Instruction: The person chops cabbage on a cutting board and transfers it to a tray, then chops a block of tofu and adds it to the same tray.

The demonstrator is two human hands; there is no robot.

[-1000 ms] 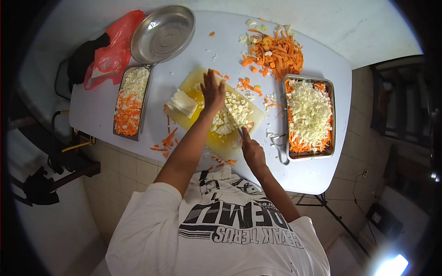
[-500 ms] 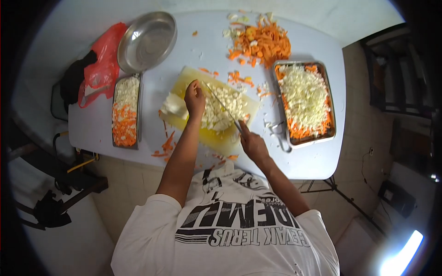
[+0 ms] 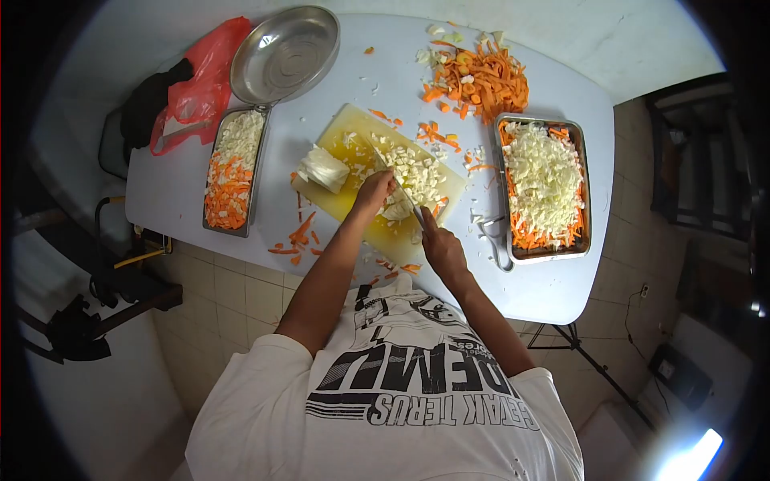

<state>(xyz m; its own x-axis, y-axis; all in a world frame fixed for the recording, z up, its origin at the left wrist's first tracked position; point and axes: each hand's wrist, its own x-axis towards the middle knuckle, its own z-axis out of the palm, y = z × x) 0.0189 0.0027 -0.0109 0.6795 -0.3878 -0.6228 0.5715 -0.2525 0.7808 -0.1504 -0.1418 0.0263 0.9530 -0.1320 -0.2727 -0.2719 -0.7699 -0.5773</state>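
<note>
Right hand (image 3: 439, 248) clenched round handle of slim steel knife (image 3: 407, 204). Blade lies diagonal across yellow plastic cutting board (image 3: 353, 136), tip pointing away from person, up-left. Left hand (image 3: 375, 191), fingers curled together, rests on pile of diced white cabbage (image 3: 417, 172) beside blade.

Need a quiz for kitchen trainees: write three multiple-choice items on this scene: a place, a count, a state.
1. Where on the table is the round metal bowl? A. near edge B. right end C. far edge, beside the red bag
2. How many rectangular metal trays hold chopped vegetables? A. one B. two C. four
3. The right hand is: A. shut on a knife B. open, empty C. flat on the table
1 C, it sits by the bag; 2 B, one each side of the cutting board; 3 A, fingers wrap the handle.
</note>
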